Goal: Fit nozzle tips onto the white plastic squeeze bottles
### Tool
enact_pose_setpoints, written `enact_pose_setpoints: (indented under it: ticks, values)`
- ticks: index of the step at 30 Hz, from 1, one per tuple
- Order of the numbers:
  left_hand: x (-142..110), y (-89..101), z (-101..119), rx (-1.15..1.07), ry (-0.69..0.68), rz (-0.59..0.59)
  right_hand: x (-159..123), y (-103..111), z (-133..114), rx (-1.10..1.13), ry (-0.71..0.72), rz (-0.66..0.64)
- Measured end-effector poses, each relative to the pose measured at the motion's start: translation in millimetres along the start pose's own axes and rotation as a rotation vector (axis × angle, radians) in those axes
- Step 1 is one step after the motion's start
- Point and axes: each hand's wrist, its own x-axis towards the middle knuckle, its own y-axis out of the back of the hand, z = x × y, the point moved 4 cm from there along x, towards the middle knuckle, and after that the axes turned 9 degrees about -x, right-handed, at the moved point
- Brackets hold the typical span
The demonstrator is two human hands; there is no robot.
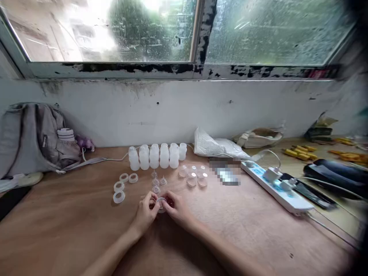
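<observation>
Ring (160, 199) at lower centre of the frame is best kept level, left hand (147, 211) and right hand (176, 207) pinching its opposite edges with curled fingers, pressing evenly.

The wooden bench (86, 230) carries translucent bottles (154, 156), white rings (119, 196), clear caps (202, 180) and a power strip (276, 188).

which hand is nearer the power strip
Right. The right hand is to the left of the power strip, on the side facing it; the left hand is farther left, beyond the right one.
</observation>
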Motion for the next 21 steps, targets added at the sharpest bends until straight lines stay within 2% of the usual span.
enact_pose_setpoints:
  ticks: [15,21]
  values:
    - [-4.3,-4.3,-4.4,0.079,-0.051,0.021,3.1,-2.9,-0.7,0.043,-0.002,-0.024]
    - [-1.9,-0.2,-1.0,-0.132,0.031,0.039,0.8,-6.0,3.3,0.221,-0.095,0.000]
